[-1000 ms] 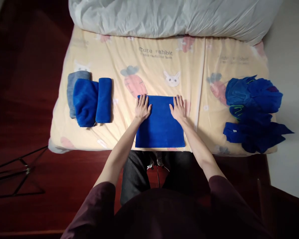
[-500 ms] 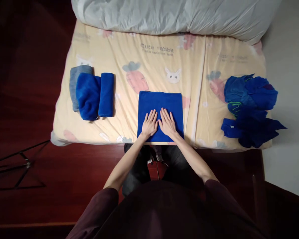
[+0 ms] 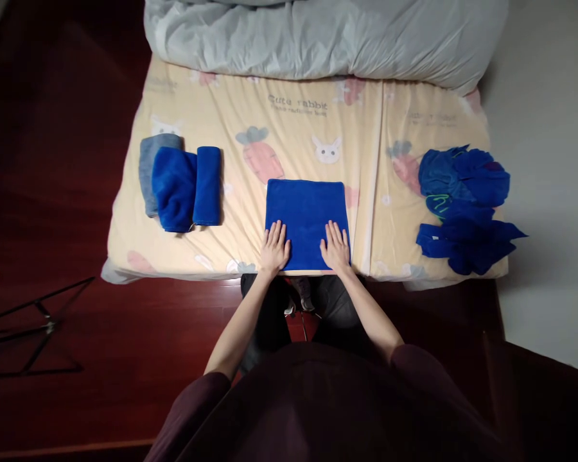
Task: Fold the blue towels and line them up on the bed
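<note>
A folded blue towel (image 3: 306, 208) lies flat on the yellow cartoon-print sheet (image 3: 279, 128) near the bed's front edge. My left hand (image 3: 274, 248) rests flat on the towel's near left corner, fingers stretched out. My right hand (image 3: 336, 246) lies flat on its near right corner, fingers spread. Neither hand holds anything. To the left sit rolled towels: a blue one (image 3: 208, 185), a wider blue one (image 3: 174, 187) and a grey one (image 3: 148, 168) behind them.
A heap of loose blue cloths (image 3: 465, 208) lies at the bed's right end. A rolled grey-white duvet (image 3: 318, 32) fills the back of the bed. Dark red wooden floor (image 3: 58, 192) with a black wire stand (image 3: 24, 327) lies on the left; pale floor on the right.
My hands slid from the towel's far corners down to its near middle, then spread apart to the near corners. The view shifted slightly.
</note>
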Demonstrator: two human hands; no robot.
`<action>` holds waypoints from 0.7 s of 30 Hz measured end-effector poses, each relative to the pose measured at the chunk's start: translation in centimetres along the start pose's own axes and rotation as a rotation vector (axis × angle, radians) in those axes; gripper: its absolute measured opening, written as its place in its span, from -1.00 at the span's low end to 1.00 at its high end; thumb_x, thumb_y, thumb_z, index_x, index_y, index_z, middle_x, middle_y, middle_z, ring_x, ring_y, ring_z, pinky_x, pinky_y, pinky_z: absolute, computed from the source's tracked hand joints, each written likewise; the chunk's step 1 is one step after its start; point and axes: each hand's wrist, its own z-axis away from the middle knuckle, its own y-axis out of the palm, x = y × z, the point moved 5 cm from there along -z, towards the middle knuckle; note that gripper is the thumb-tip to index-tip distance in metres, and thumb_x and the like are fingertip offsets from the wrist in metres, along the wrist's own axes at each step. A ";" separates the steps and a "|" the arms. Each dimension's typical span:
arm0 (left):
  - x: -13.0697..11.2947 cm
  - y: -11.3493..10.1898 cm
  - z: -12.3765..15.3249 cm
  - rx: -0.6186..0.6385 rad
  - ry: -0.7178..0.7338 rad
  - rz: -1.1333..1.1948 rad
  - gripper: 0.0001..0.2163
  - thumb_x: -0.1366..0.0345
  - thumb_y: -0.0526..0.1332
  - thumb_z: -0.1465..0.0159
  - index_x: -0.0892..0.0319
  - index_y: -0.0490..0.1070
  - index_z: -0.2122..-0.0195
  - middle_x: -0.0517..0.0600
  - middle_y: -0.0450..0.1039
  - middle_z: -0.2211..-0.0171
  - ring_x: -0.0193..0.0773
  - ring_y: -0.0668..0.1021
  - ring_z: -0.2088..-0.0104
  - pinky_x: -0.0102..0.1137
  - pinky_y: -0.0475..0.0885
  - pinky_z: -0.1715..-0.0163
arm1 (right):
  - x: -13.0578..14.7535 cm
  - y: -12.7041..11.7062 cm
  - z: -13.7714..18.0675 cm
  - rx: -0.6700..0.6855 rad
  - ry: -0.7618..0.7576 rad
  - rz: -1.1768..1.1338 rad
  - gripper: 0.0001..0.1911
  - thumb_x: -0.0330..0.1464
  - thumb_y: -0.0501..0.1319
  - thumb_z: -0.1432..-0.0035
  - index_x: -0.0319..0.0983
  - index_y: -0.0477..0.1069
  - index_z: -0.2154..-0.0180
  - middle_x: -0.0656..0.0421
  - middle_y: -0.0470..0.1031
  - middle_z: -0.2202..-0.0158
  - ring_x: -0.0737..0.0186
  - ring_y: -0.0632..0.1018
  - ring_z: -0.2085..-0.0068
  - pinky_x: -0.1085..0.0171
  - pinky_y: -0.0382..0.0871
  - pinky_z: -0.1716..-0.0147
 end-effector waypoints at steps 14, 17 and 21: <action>4.7 -1.8 8.5 -0.042 0.016 -0.229 -0.36 0.10 -0.03 -0.53 0.32 0.07 -0.55 0.25 -0.03 -0.57 0.06 0.02 -0.59 0.08 -0.07 -0.56 | -6.3 -0.2 6.3 -0.218 0.065 0.012 -0.32 -0.17 -0.05 -0.51 -0.36 0.19 -0.50 -0.07 0.09 -0.56 -0.05 0.12 -0.57 -0.17 -0.14 -0.56; 5.5 -1.6 11.5 -0.064 -0.027 -0.199 -0.36 0.15 0.03 -0.49 0.29 0.07 -0.55 0.27 0.00 -0.56 0.11 0.05 -0.58 0.14 -0.04 -0.54 | -8.0 -0.6 9.4 -0.256 0.035 -0.027 -0.37 -0.21 -0.04 -0.49 -0.28 0.28 -0.46 -0.01 0.21 -0.52 -0.02 0.17 -0.56 -0.18 -0.09 -0.55; 6.0 -1.4 14.6 -0.125 -0.089 -0.117 -0.38 0.22 0.11 -0.43 0.24 0.16 -0.51 0.27 0.08 -0.54 0.13 0.10 -0.57 0.15 0.12 -0.50 | -8.3 -0.5 13.1 -0.373 0.059 -0.122 -0.42 -0.24 0.00 -0.45 -0.31 0.44 -0.34 -0.09 0.38 -0.42 -0.09 0.29 -0.49 -0.23 0.01 -0.51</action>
